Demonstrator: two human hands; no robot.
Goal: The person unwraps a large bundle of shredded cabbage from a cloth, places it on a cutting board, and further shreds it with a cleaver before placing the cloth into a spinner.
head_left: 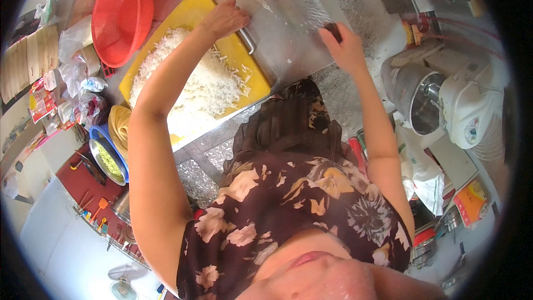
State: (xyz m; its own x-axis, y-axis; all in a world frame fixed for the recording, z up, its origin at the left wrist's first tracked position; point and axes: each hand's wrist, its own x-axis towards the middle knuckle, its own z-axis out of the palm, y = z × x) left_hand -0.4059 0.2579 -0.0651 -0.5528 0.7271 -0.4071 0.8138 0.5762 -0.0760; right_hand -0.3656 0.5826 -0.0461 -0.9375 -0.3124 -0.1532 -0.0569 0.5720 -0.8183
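A yellow cutting board [258, 81] with a white handle [247, 41] lies on the metal worktop [275, 46]. Heaped on it is a big pile of white shredded vegetable [204, 83]. My left hand [227, 18] hangs over the board's far right edge, its fingers loosely bent and apparently holding nothing. In my right hand [345, 48] is the dark handle of a broad blade [300, 2], probably a cleaver. The blade is blurred and out over the worktop to the right of the board. A few white shreds [260, 1] lie loose on the metal.
Left of the board stands a red plastic basket [118, 21], near plastic bags [73, 75]. A metal bowl of chopped greens [107, 158] sits by a blue basin [98, 132]. Far right are a stand mixer [468, 108] and its metal bowl [429, 100].
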